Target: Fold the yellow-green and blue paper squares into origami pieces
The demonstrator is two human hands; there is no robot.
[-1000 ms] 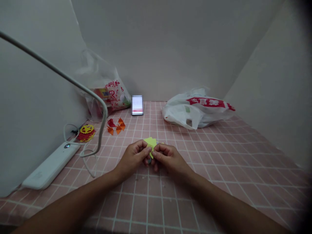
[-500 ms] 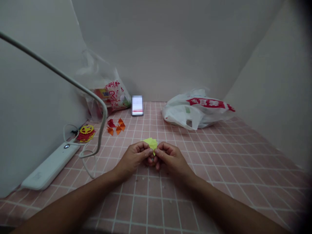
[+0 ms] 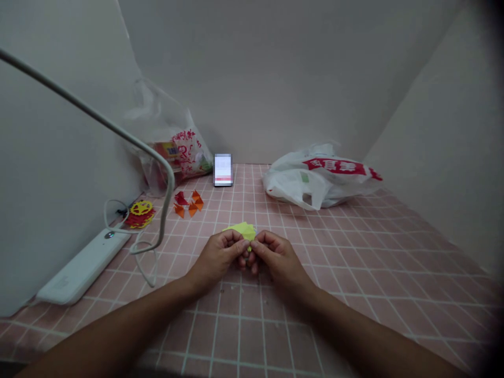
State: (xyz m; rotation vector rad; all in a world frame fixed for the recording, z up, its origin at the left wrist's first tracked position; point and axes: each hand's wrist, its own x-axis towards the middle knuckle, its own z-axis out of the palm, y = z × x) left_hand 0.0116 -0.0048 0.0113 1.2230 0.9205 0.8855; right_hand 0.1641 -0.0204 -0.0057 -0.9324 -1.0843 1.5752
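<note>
A small piece of yellow folded paper [image 3: 244,229] is pinched between my two hands, over the middle of the pink checked table [image 3: 252,336]. My left hand [image 3: 221,255] grips its left and lower side, thumb on top. My right hand [image 3: 277,255] pinches its lower right corner, the thumbtips close together. Part of the paper is hidden behind the fingers. Beyond my left hand lie several orange folded paper pieces [image 3: 192,209] and a red folded piece [image 3: 181,198].
A white power strip [image 3: 84,266] lies at left, with a looping cable [image 3: 167,194] above. Near it are stacked red and yellow cutouts [image 3: 140,214]. Behind stand a filled plastic bag [image 3: 189,149] and a lit phone [image 3: 223,170]; another white bag [image 3: 323,178] lies at back right.
More of the yellow paper's left part shows above my left hand. Both hands keep their pinch in nearly the same place; the whole view has shifted very slightly.
</note>
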